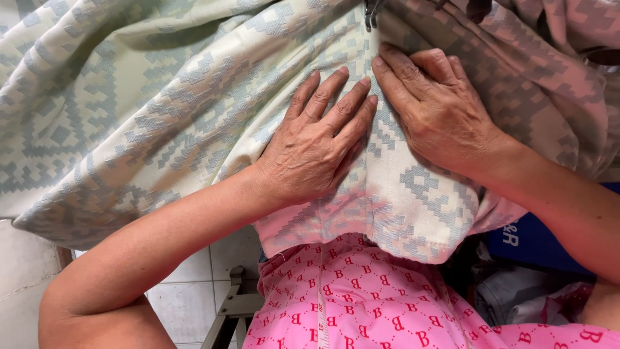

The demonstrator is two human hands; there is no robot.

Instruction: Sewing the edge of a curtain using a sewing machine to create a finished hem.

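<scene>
Nearest the camera, at six o'clock, a lap in pink patterned clothing (361,304) filled the bottom of the view, with a white tiled floor (187,291) and a grey metal frame (234,309) showing to its left at seven o'clock. At four o'clock lay something blue (536,240), beside a crumpled grey and white bundle (516,298).

Just beyond the lap, the hem of a woven patterned cloth (161,116) hung over the near edge of whatever it rested on. It spread from nine o'clock, pale green with grey figures, to two o'clock, where it turned pinkish.

On it, at the centre, the left hand (316,145) lay flat, palm down, fingers extended and close together, gripping nothing. Just beside it toward one o'clock, the right hand (436,113) pressed down too, fingers slightly bent, their tips nearly touching the left fingertips along a seam.

Farthest off, at twelve o'clock, a small dark metal part (371,16), possibly a sewing machine's presser foot, met the cloth.
</scene>
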